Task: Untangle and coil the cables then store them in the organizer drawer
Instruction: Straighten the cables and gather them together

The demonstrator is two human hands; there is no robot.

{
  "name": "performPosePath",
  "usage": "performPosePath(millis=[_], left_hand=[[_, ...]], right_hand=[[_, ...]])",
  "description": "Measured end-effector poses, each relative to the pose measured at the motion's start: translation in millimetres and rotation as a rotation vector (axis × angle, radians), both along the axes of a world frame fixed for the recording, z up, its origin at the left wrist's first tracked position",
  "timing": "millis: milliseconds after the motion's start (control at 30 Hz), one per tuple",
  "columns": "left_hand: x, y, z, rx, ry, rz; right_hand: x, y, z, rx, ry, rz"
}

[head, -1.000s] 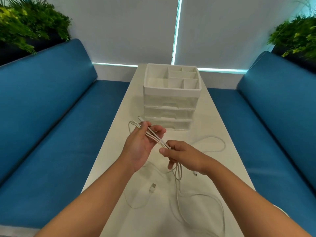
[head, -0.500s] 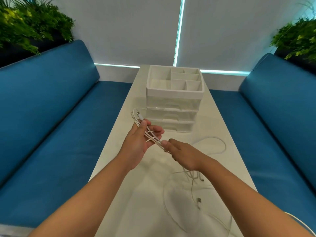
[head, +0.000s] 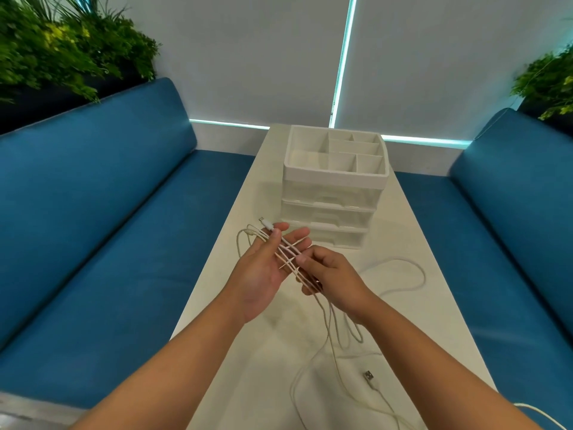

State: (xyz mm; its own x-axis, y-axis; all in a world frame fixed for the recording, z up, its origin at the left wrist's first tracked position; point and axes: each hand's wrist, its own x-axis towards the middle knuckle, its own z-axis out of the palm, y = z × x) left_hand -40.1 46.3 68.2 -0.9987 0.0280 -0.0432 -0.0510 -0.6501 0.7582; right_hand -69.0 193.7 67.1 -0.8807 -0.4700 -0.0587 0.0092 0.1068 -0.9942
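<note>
Between blue benches, on the white desk, the open left hand cradles the cables while the right hand pinches them; slack trailing toward 6 o'clock may snag, re-knotting before reaching the shut organizer drawer at 12.

Left hand palm-up, fingers spread — right hand pinching beside it.
</note>
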Motion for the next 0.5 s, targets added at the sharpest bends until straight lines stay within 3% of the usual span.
performPosePath(millis=[300, 500], left_hand=[[2, 1, -4, 0.055, -0.015, 0.095], [-5, -11, -4, 0.183, -0.063, 0.193]], right_hand=[[0, 3, -1, 0.323, 0.127, 0.136], [2, 21, -20, 0.357, 0.131, 0.102]])
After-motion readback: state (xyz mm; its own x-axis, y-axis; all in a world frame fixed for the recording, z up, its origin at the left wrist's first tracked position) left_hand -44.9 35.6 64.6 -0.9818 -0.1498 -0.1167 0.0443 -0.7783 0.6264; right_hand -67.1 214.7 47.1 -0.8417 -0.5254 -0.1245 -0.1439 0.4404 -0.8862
